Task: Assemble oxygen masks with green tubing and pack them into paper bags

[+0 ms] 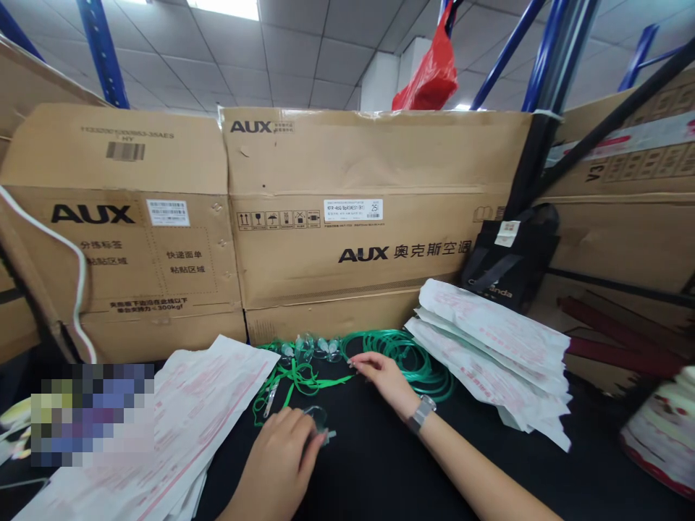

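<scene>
The small clear plastic mask piece (319,420) lies on the black table (380,470) at lower centre of the frame, under the curled fingers of the left hand (282,452), which cups over it and seems to press or grip it lightly, though how firmly cannot be told. Just above it runs the thin green elastic strap (304,378), looping toward the coil of green plastic tubing (413,358) right of centre. The right hand (380,375) reaches forward with its wrist flat and watch showing, fingers loosely extended and pinched at the strap's end near the coil; it looks closed on that end only by the fingertips. The likeliest trouble is tangling: strap and tubing overlap near a row of clear connectors (309,349) against the brown AUX cardboard boxes (358,217), so a pull on the strap could drag the coil or snag those pieces. The fingertip pinch could also slip off the thin strap. The stack of white paper pouches with red print (489,347) at right sits just beside the coil and could slide if the tubing shifts; a second fan of similar pouches (200,412) lies at lower left, touching the left hand's side.
</scene>
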`<state>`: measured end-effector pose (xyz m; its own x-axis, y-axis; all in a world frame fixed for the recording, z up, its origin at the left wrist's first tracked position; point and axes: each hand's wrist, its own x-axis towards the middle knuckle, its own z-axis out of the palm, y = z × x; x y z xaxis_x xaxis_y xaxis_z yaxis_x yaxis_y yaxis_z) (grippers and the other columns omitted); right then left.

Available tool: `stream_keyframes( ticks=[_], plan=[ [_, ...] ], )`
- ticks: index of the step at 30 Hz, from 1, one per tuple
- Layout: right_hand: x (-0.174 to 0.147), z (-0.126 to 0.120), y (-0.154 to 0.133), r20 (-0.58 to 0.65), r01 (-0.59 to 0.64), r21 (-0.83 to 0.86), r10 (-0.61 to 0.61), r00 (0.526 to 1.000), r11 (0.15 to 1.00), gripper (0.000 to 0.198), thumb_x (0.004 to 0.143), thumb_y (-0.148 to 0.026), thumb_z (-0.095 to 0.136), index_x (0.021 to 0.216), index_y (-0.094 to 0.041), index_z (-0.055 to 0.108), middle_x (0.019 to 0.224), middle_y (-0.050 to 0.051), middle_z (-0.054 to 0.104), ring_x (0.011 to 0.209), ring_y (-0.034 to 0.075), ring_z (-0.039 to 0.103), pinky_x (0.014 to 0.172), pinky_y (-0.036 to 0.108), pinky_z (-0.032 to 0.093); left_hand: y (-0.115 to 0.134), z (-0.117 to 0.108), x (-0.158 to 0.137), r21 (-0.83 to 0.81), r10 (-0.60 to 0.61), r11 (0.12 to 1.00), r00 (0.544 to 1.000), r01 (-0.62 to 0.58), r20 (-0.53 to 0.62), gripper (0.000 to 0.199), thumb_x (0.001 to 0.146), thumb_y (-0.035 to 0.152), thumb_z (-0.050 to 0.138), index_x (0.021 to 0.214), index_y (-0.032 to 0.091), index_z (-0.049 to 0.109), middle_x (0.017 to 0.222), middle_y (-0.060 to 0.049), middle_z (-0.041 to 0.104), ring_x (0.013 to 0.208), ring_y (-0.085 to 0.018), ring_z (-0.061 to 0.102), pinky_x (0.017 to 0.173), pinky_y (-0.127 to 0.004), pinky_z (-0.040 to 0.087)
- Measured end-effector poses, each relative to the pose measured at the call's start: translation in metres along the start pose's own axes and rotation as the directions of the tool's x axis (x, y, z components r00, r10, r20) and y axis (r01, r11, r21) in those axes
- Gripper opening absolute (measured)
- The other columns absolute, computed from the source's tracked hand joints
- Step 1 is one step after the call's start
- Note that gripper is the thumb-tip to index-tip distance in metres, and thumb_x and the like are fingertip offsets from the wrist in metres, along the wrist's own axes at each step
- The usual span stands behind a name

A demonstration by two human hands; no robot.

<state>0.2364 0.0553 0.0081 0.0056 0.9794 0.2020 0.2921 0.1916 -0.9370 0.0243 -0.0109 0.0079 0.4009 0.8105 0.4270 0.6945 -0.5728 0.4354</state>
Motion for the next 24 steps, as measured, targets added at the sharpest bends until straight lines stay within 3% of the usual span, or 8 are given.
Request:
stream_keyframes(
  ticks=[4, 9, 12, 16, 18, 21, 24],
  plan=[
    [-0.003, 0.014, 0.013, -0.030, 0.090, -0.186, -0.097, 0.995, 0.978, 0.017, 0.060, -0.026, 0.068, 0.075, -0.021, 0.064, 0.082, 0.004, 0.056, 0.088, 0.021, 0.046, 0.085, 0.037, 0.032, 0.005, 0.005, -0.005, 0.134, 0.103, 0.985, 0.995, -0.104, 0.018, 0.019, 0.082, 0.024, 0.041, 0.072, 0.020, 0.056, 0.073, -0.005, 0.059, 0.074, -0.022, 0.053, 0.072, -0.035, 0.040],
    [-0.005, 0.017, 0.014, -0.073, 0.097, -0.234, -0.117, 0.991, 0.967, 0.018, 0.059, -0.027, 0.069, 0.055, -0.019, 0.054, 0.071, 0.003, 0.052, 0.078, 0.021, 0.046, 0.077, 0.036, 0.034, 0.003, 0.001, -0.002, -0.056, 0.004, 0.998, 1.000, -0.003, 0.017, 0.021, 0.080, 0.036, 0.044, 0.077, 0.022, 0.059, 0.072, -0.005, 0.060, 0.071, -0.022, 0.054, 0.068, -0.032, 0.040],
    [-0.003, 0.010, 0.006, -0.046, 0.084, -0.148, -0.091, 0.995, 0.985, 0.025, 0.064, -0.037, 0.064, 0.056, -0.019, 0.049, 0.058, 0.000, 0.052, 0.058, 0.015, 0.048, 0.059, 0.029, 0.039, -0.002, -0.001, 0.001, -0.175, -0.089, 0.981, 0.996, 0.088, 0.005, 0.024, 0.081, 0.037, 0.042, 0.092, 0.023, 0.058, 0.080, -0.006, 0.060, 0.078, -0.022, 0.055, 0.072, -0.031, 0.039],
    [-0.003, -0.002, -0.012, -0.086, 0.067, 0.006, -0.066, 0.994, 0.998, 0.032, 0.072, -0.049, 0.051, 0.065, -0.018, 0.046, 0.044, -0.004, 0.051, 0.035, 0.009, 0.040, 0.039, 0.022, 0.031, -0.012, -0.002, 0.005, -0.162, -0.253, 0.959, 0.959, 0.232, -0.124, 0.028, 0.078, 0.035, 0.046, 0.100, 0.019, 0.054, 0.082, -0.005, 0.055, 0.081, -0.023, 0.054, 0.076, -0.034, 0.039],
    [-0.005, -0.010, -0.024, -0.138, 0.086, 0.072, -0.075, 0.988, 0.994, 0.031, 0.073, -0.048, 0.050, 0.077, -0.018, 0.047, 0.046, -0.004, 0.053, 0.035, 0.007, 0.040, 0.038, 0.021, 0.031, -0.015, -0.002, 0.007, -0.158, -0.282, 0.952, 0.952, 0.262, -0.120, 0.028, 0.075, 0.038, 0.049, 0.095, 0.019, 0.057, 0.083, -0.005, 0.054, 0.083, -0.024, 0.052, 0.078, -0.036, 0.038],
    [-0.010, -0.021, -0.044, -0.174, 0.148, 0.220, -0.111, 0.978, 0.964, 0.031, 0.075, -0.043, 0.052, 0.092, -0.017, 0.049, 0.057, -0.002, 0.059, 0.042, 0.007, 0.046, 0.046, 0.021, 0.038, -0.017, -0.002, 0.008, -0.221, -0.291, 0.935, 0.956, 0.278, -0.031, 0.030, 0.080, 0.040, 0.040, 0.079, 0.020, 0.062, 0.084, -0.006, 0.054, 0.086, -0.023, 0.052, 0.081, -0.036, 0.038],
    [-0.020, -0.030, -0.065, -0.202, 0.275, 0.470, -0.201, 0.959, 0.839, 0.019, 0.074, -0.032, 0.057, 0.086, -0.018, 0.057, 0.076, 0.003, 0.065, 0.061, 0.009, 0.056, 0.060, 0.023, 0.044, -0.021, 0.001, 0.009, -0.205, -0.293, 0.938, 0.956, 0.280, -0.033, 0.033, 0.084, 0.032, 0.030, 0.085, 0.018, 0.060, 0.087, -0.008, 0.054, 0.088, -0.023, 0.051, 0.082, -0.037, 0.037]
  ],
)
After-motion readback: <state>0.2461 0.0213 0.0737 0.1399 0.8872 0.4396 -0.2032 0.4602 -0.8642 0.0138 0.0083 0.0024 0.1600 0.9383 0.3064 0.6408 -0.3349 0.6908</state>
